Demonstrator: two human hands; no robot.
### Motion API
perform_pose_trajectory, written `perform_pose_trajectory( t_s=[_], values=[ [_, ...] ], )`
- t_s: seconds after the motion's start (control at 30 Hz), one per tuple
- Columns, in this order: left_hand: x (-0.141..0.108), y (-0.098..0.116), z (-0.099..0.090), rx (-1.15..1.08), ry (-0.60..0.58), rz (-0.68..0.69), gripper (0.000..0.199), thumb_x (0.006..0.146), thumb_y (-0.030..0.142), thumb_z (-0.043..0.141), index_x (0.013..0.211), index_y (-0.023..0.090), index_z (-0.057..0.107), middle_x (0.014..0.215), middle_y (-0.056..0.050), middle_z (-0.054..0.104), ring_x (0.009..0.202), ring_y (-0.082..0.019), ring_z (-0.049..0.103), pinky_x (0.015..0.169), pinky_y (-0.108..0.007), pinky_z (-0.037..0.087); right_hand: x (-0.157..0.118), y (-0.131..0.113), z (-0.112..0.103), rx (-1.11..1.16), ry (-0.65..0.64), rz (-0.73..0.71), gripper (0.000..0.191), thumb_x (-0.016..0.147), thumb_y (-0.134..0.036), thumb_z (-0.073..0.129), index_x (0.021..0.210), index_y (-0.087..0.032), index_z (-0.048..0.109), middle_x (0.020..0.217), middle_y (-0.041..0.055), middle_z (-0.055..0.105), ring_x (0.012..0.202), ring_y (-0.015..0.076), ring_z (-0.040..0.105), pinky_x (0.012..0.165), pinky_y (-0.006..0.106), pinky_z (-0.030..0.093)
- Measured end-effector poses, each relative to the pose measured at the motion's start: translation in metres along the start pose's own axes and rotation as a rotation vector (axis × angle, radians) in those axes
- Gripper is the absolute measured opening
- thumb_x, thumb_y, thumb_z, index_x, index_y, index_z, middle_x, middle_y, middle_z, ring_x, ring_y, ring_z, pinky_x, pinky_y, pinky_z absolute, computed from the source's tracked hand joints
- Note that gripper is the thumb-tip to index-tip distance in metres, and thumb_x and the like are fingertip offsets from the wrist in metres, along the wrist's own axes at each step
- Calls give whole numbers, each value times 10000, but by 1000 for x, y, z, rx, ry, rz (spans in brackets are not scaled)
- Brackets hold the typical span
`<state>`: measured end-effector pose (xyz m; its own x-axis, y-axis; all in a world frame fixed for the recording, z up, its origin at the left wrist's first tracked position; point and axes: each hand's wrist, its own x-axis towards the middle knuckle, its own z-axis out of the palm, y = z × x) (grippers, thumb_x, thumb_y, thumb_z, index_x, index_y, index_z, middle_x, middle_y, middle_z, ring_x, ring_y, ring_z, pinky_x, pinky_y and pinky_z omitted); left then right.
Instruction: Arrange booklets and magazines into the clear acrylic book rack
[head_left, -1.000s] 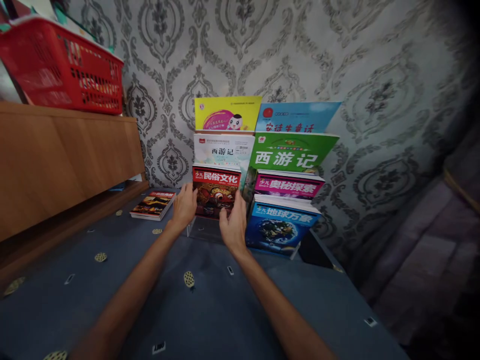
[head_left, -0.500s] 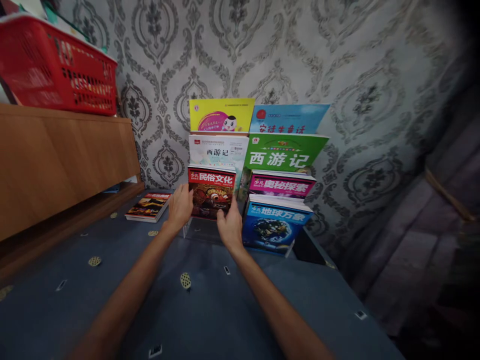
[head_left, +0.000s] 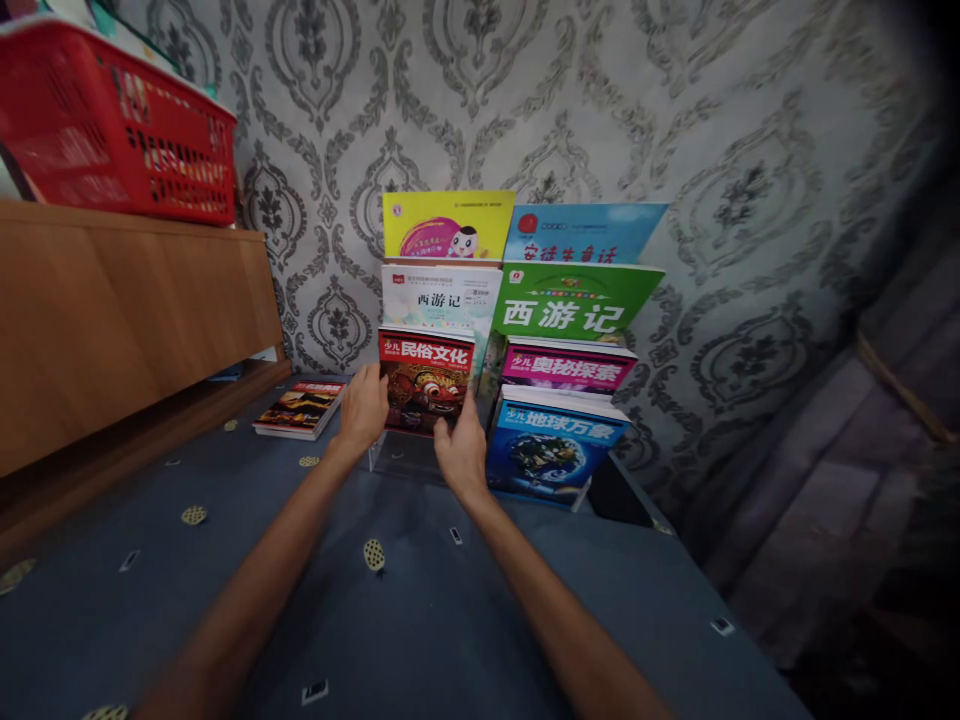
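Note:
A red-topped book with a carved mask on its cover (head_left: pixel 426 385) stands upright between my hands. My left hand (head_left: pixel 365 408) grips its left edge, and my right hand (head_left: pixel 460 448) grips its lower right edge with the thumb on the cover. The book is in the left column of a clear stepped rack (head_left: pixel 405 458), before a white book (head_left: pixel 442 298) and a yellow book (head_left: pixel 448 225). In the right column a blue book with a globe (head_left: pixel 551 455) is in front, then a magenta book (head_left: pixel 566 367), a green book (head_left: pixel 574 308) and a light-blue book (head_left: pixel 585 232).
Left of the rack, another book (head_left: pixel 301 410) lies flat on the dark blue cloth (head_left: pixel 420 620). A wooden cabinet (head_left: pixel 135 320) at the left carries a red plastic basket (head_left: pixel 120 120). Patterned wallpaper (head_left: pixel 322 180) is behind; a grey curtain (head_left: pixel 810 480) hangs at the right.
The view has shifted very slightly. Both hands keep their hold on the mask-cover book, which stays in about the same place in the rack.

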<state>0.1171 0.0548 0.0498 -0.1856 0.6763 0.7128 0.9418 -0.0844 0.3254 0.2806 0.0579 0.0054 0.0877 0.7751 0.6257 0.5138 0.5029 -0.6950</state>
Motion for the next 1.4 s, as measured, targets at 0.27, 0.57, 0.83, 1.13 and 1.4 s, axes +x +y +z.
perform_pose_trajectory(
  t_s=[0.27,0.57,0.83,1.13,1.4],
  values=[
    [6,-8,-3,-175,-65,4,220,947,173,436,1079,147,610,1136,-162,671,1147,-282,613,1017,-436,480,9,11,-6,64,-25,-94,681,832,-290,522,1479,-96,437,1328,178,649,1106,317,659,997,471,519],
    [36,-43,-32,-792,-82,-63,485,858,131,420,1314,82,577,1253,-151,697,1177,-231,655,1043,-429,511,15,11,-11,110,-59,-54,659,813,-333,523,1418,-72,511,1162,175,717,934,318,684,910,493,544],
    [44,-27,-34,-719,-36,237,562,864,82,437,1414,153,529,1501,-95,549,1424,-227,465,1247,-449,282,16,21,-10,132,-112,-123,617,853,-340,515,1432,-130,488,1278,152,677,1202,313,623,1039,487,489],
    [42,-50,-12,-648,-207,178,513,847,51,391,1301,156,604,1218,-95,695,1174,-227,630,1085,-428,482,19,22,-17,53,-136,-107,619,839,-388,539,1407,-141,524,1254,154,695,1188,318,633,1038,500,487],
    [26,-40,-22,-294,-299,148,375,801,6,411,994,163,692,1056,-122,636,1046,-268,600,994,-420,497,21,34,-22,23,-144,-118,642,821,-457,598,1389,-160,546,1311,163,674,1207,332,629,1035,521,494]
  ],
)
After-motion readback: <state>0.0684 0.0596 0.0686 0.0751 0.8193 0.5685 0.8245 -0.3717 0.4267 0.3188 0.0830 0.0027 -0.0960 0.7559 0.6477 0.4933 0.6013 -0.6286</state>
